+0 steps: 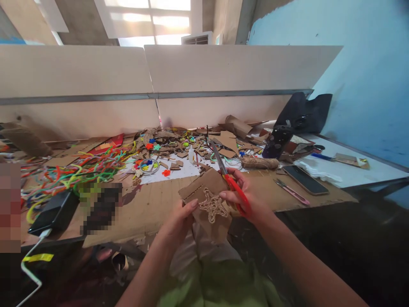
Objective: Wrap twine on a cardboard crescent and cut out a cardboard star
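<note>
Above my lap, my left hand [180, 221] grips a piece of brown cardboard [200, 185] by its left edge, thumb on top. A star outlined in twine [213, 205] lies on the face of that cardboard. My right hand [244, 194] is closed around the red handles of a pair of scissors [220, 160], whose blades point up and away from me, past the cardboard's upper right edge. The right thumb rests close to the star's right point. Fingers behind the cardboard are hidden.
Colourful pipe cleaners [102, 164] heap up at the left, near a black power bank [53, 215]. Further back are cardboard scraps [228, 143], a white glue bottle [191, 154] and a twine roll [260, 163]. Tweezers [292, 192] and a phone [306, 180] lie to the right.
</note>
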Tool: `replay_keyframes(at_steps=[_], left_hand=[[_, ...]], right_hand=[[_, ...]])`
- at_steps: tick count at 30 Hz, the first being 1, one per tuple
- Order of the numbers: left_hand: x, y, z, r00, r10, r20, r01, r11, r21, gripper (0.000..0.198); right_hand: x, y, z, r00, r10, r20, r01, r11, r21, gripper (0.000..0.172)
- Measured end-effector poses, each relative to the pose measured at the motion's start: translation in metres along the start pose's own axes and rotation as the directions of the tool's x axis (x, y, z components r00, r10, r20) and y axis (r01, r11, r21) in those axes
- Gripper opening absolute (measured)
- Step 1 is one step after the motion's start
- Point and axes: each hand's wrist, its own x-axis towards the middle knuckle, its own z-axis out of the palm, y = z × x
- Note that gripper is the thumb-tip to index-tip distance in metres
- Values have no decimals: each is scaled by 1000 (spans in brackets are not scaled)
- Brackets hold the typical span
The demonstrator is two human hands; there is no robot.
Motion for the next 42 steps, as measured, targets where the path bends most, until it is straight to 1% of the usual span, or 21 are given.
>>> replay_keyframes(at_steps=[2, 5, 8, 12, 15, 19, 21, 24, 27, 29, 31, 33, 34, 36, 38, 42], left_hand=[[0, -2, 4, 999, 11, -42, -11, 1000, -7, 73], [2, -7, 14, 989, 46, -141, -45, 999, 7, 77], [5, -13, 22, 973, 66, -221, -62, 998, 21, 75], [7, -16, 24, 964, 56, -261, -53, 998, 19, 63], [9, -16, 25, 957, 55, -283, -61, 998, -11, 62], [10, -16, 27, 940, 96, -327, -122, 991, -60, 65], [11, -15, 26, 923, 117, -366, -157, 984, -82, 61], [12, -15, 25, 905, 120, -407, -176, 979, -104, 50], [13, -14, 27, 899, 127, -419, -196, 973, -126, 45], [14, -15, 29, 894, 135, -426, -217, 965, -149, 48], [14, -15, 32, 886, 143, -441, -239, 955, -172, 54], [14, -16, 35, 881, 143, -451, -249, 950, -186, 57], [15, -16, 37, 880, 145, -452, -252, 949, -187, 58], [15, -17, 38, 881, 156, -447, -259, 949, -180, 59], [15, -18, 39, 879, 171, -446, -270, 948, -168, 63], [13, -20, 40, 879, 197, -433, -285, 947, -146, 67]], right_hand=[[0, 1, 1, 1000, -12, -4, 12, 1000, 28, 66], [-1, 3, 5, 999, -21, -26, 23, 998, 61, 69], [0, 6, 7, 998, -41, -49, 44, 997, 66, 69], [0, 11, 6, 997, -62, -42, 65, 996, 69, 68], [-1, 14, 5, 998, -53, -31, 55, 996, 75, 68], [-4, 16, 2, 997, -40, -61, 44, 997, 63, 67], [-8, 20, -1, 995, -48, -83, 53, 997, 55, 67], [-16, 30, -6, 995, -58, -82, 63, 996, 64, 68], [-27, 45, -10, 998, -25, -51, 28, 998, 54, 68], [-31, 56, -10, 1000, -25, -18, 25, 999, 20, 71], [-34, 66, -9, 999, -49, 23, 49, 999, 1, 79], [-37, 72, -6, 994, -64, 89, 62, 998, 21, 86], [-38, 72, -5, 990, -63, 128, 58, 998, 38, 87], [-43, 69, -2, 979, -41, 200, 30, 998, 55, 81], [-47, 62, 0, 975, -19, 222, 11, 999, 36, 77], [-50, 55, 1, 972, 18, 236, -27, 999, 38, 82]])
